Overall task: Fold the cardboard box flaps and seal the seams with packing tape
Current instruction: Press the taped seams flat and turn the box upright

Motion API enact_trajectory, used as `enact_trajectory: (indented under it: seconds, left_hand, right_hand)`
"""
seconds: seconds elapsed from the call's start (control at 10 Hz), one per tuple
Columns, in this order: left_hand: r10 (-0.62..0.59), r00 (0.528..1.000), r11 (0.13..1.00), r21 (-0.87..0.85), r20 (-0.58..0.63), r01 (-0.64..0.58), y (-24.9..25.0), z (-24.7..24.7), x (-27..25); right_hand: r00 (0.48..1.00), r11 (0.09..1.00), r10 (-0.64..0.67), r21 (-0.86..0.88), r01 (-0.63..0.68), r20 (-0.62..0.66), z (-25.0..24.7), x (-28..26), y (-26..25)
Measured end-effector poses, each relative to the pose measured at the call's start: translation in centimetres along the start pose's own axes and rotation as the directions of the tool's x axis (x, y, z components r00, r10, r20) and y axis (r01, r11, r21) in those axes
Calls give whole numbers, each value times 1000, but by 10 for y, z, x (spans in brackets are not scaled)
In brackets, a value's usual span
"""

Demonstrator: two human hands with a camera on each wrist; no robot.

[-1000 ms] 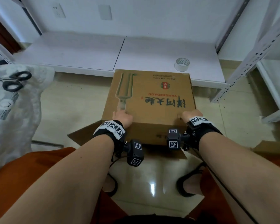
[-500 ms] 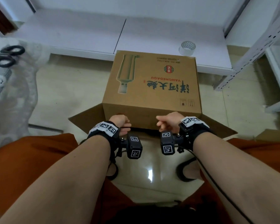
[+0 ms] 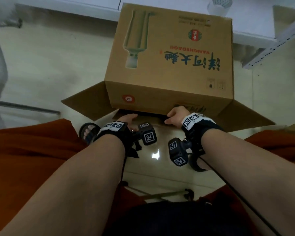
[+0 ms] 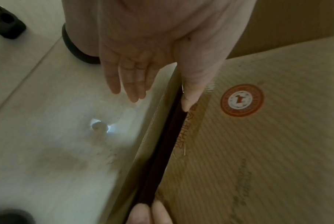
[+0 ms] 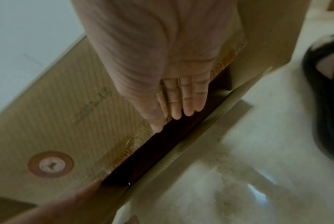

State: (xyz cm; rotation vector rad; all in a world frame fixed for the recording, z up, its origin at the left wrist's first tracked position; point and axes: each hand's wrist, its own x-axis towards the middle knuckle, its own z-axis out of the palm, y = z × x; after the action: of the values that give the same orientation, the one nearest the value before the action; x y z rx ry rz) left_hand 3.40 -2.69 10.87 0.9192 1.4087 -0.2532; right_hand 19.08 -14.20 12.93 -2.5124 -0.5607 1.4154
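Brown cardboard box (image 3: 169, 53) printed "YANGHEDAQU" stands on the tiled floor (image 3: 49, 65) as the left hand (image 3: 127, 119) and right hand (image 3: 176, 114), fingers straight, press its two near flaps; tape roll (image 3: 220, 5) sits beyond.

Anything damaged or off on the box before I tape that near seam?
Yes. On the cardboard box, the upper flap has a torn, frayed edge along the dark gap, with loose fibres and scuffed red print. The side flaps are splayed outward. The tape roll sits on the far platform.

tan cardboard box (image 3: 169, 53), red-and-white round seal (image 3: 128, 98)
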Motion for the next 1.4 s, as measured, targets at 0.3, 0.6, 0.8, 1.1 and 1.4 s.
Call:
enact_trajectory:
  seconds: [0.3,0.6,0.8,1.1,1.4]
  left_hand:
    - [-110,993,986,-121,41,115,0,31,31]
    - [-124,992,986,-110,26,126,9,31,56]
    - [-87,996,992,-90,37,90,20,25,28]
    - [8,999,1000,12,45,-8,48,4,-33]
    - [548,796,327,809,258,-488,85,14,-101]
  right_hand:
    - [996,958,-33,-281,57,89,13,31,15]
    - [983,834,-91,-527,161,157,24,43,8]
    - [974,694,-207,-687,214,94,16,26,2]
    - [940,604,-341,-763,232,16,-14,-12,-14]
    - [945,669,-328,-705,236,5,-48,-46,-20]
